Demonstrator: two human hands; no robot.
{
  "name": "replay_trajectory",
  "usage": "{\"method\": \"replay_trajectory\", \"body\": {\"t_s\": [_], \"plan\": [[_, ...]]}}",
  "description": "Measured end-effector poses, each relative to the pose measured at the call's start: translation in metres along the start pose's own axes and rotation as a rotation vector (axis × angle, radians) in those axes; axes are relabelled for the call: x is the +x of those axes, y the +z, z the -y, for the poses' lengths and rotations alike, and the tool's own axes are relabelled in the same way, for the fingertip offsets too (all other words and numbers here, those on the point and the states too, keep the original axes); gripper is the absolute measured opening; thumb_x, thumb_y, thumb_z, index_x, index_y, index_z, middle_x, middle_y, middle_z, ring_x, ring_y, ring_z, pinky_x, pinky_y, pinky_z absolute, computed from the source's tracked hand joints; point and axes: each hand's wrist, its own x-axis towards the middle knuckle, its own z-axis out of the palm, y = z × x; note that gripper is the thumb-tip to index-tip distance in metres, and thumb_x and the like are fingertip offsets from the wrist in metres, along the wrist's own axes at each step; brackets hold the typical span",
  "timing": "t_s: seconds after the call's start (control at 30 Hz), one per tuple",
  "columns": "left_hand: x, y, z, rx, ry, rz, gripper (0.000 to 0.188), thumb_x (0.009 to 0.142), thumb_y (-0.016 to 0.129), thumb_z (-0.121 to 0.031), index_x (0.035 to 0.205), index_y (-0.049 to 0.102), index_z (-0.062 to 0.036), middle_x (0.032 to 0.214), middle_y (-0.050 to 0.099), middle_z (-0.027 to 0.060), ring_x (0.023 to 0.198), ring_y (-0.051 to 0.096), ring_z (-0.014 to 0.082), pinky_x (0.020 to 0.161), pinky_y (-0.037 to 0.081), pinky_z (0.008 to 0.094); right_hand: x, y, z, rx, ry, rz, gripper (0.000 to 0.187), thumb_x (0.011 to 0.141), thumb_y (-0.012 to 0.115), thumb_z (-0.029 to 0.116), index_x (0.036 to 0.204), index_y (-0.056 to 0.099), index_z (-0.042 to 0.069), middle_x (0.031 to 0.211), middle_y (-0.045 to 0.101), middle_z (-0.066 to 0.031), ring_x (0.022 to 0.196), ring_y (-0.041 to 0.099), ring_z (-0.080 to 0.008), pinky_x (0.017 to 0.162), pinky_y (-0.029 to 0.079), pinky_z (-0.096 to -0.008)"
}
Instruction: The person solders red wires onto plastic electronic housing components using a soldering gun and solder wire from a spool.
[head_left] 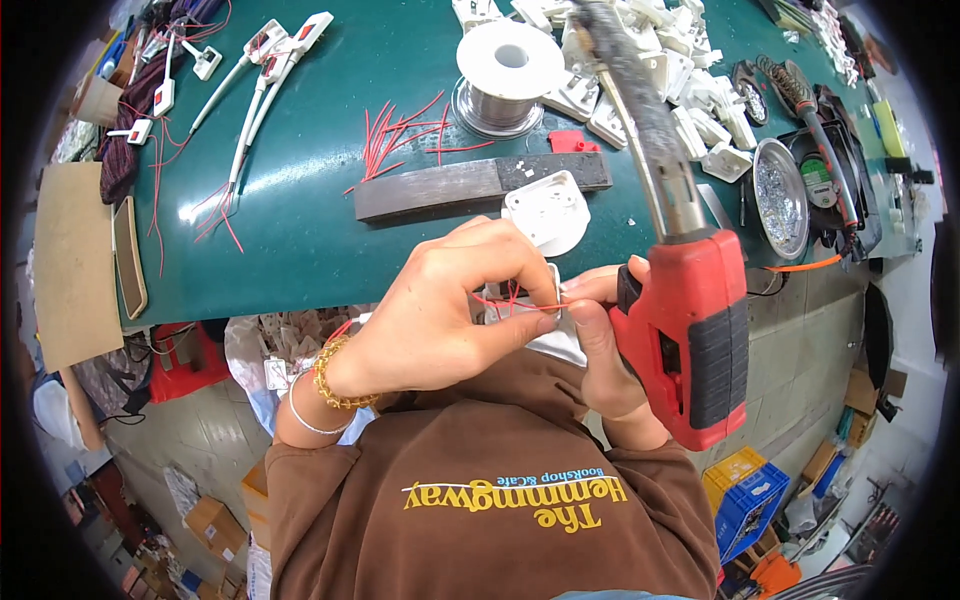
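My left hand point(435, 300), with a yellow beaded bracelet at its wrist, is closed in a pinch on thin red wires point(512, 298) beside a small white part point(556, 282). My right hand point(603, 345) meets it there, thumb and fingertip closed on the wire end at the white part. A red and black pistol-shaped tool point(690, 330) with a metal barrel and thin tube covers part of the right hand. Whether that hand also grips it, I cannot tell. A white plastic plug housing point(548, 212) lies at the table edge just beyond my fingers.
A dark metal bar point(430, 190) lies beyond my hands, with a solder wire spool point(508, 65) and loose red wires point(385, 140) behind. White plug housings point(700, 100) are heaped far right, near a metal dish point(782, 198). White cables point(265, 90) lie far left.
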Motion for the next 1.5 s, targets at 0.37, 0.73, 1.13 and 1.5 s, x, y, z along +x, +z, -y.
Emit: {"method": "replay_trajectory", "body": {"t_s": [0.37, 0.73, 1.13, 1.5], "plan": [[-0.011, 0.018, 0.007, -0.004, -0.113, -0.151, 0.006, 0.078, 0.068, 0.0, 0.082, 0.064, 0.0016, 0.087, 0.062, 0.0118, 0.07, 0.062, 0.0182, 0.061, 0.05, 0.0277, -0.013, 0.002, -0.003, 0.063, 0.199, 0.015, 0.026, 0.089, 0.058, 0.002, 0.112, 0.046, -0.001, 0.084, 0.061, -0.0096, 0.072, 0.057, -0.0125, 0.066, 0.045, -0.0261], [0.01, 0.018, 0.027, 0.536, 0.15, -0.347, 0.013, 0.069, 0.068, 0.008, 0.077, 0.059, 0.0034, 0.124, 0.052, 0.0226, 0.071, 0.062, 0.0161, 0.059, 0.052, 0.0258, -0.017, -0.019, -0.01, 0.101, 0.081, -0.3, 0.051, 0.091, 0.058, 0.023, 0.13, 0.036, -0.002, 0.08, 0.06, -0.0138, 0.068, 0.059, -0.0205, 0.065, 0.049, -0.0311], [0.022, 0.024, 0.032, 0.238, 0.002, -0.452, 0.01, 0.073, 0.067, 0.001, 0.078, 0.059, 0.0005, 0.093, 0.065, 0.0127, 0.066, 0.066, 0.0216, 0.055, 0.053, 0.0292, -0.037, -0.074, 0.009, 0.173, 0.206, -0.208, 0.076, 0.084, 0.054, 0.058, 0.13, 0.037, 0.001, 0.048, 0.042, 0.0011, 0.04, 0.043, -0.0123, 0.052, 0.045, -0.0296], [0.021, 0.03, 0.03, 0.281, -0.057, -0.511, 0.008, 0.072, 0.068, 0.0, 0.073, 0.059, -0.0016, 0.091, 0.064, 0.008, 0.058, 0.064, 0.0189, 0.05, 0.05, 0.0286, -0.044, -0.126, 0.032, 0.199, 0.421, 0.24, 0.067, 0.08, 0.064, 0.056, 0.113, 0.047, 0.0, 0.049, 0.045, 0.004, 0.042, 0.045, -0.0102, 0.048, 0.039, -0.027]]}}
